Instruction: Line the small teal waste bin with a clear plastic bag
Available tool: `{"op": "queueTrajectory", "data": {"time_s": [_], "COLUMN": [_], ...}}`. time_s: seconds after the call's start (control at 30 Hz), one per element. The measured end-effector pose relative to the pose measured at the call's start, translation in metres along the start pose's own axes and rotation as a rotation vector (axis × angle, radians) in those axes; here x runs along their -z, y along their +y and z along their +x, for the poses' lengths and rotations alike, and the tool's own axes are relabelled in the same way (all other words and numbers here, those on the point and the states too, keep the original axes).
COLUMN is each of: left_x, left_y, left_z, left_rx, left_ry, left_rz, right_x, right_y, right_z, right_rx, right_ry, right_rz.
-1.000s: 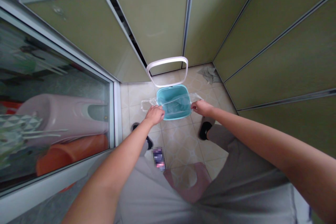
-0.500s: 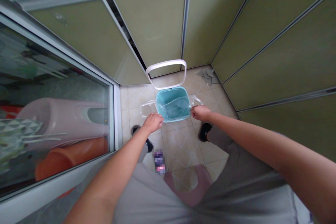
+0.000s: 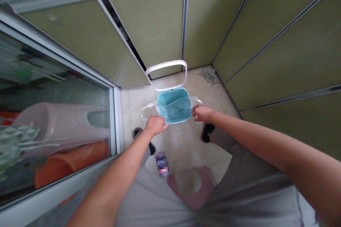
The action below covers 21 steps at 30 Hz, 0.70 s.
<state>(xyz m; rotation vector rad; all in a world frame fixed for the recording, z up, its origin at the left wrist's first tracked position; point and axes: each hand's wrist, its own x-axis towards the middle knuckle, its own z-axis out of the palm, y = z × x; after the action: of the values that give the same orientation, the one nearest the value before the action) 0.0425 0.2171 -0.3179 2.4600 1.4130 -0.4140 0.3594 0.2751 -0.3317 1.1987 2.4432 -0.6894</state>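
Closest in, a pink mat (image 3: pixel 191 188) lies on the tiled floor (image 3: pixel 183 149) between the person's legs, and a little ahead two dark slippers show, one (image 3: pixel 138 136) on the left and one (image 3: pixel 207 132) on the right. Both arms reach forward and down from here.

The left hand (image 3: pixel 156 125) sits at the near left corner of the blue bin (image 3: pixel 174 105), fingers curled shut around the edge of a clear plastic bag (image 3: pixel 149 110). The right hand (image 3: pixel 203 112) is at the bin's near right corner, closed too, pinching the bag's other side. Between the two hands the bag stretches across the bin's open mouth; part of it hangs down inside the bin and part spills out past the rim on both sides, the left flap resting over the floor tiles. So the bin stands right between the hands, just beyond the knuckles, on the floor near the far corner of this narrow space.

Behind the bin, a white frame (image 3: pixel 166 74) tilts up from its back edge. Further right, a grey rag (image 3: pixel 210 75) lies crumpled on the floor against the wall. Olive sliding panels (image 3: pixel 157 25) close off the back and right, and a glass door (image 3: pixel 53 113) runs along the left.
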Motion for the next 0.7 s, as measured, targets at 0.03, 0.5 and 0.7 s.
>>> {"op": "queueTrajectory", "data": {"time_s": [0.03, 0.5, 0.7], "left_x": [0.002, -0.012, -0.020], "left_y": [0.004, 0.043, 0.047], "left_z": [0.001, 0.022, 0.030], "left_rx": [-0.001, -0.080, -0.081], "left_ry": [0.033, -0.013, -0.039], "left_rz": [0.003, -0.030, -0.093], "right_x": [0.006, -0.013, -0.013], "right_y": [-0.002, -0.021, -0.022], "right_z": [-0.001, 0.011, 0.011], "right_rx": [0.006, 0.053, 0.005], "right_ry": [0.005, 0.003, 0.002], "right_rz": [-0.007, -0.053, -0.008]}}
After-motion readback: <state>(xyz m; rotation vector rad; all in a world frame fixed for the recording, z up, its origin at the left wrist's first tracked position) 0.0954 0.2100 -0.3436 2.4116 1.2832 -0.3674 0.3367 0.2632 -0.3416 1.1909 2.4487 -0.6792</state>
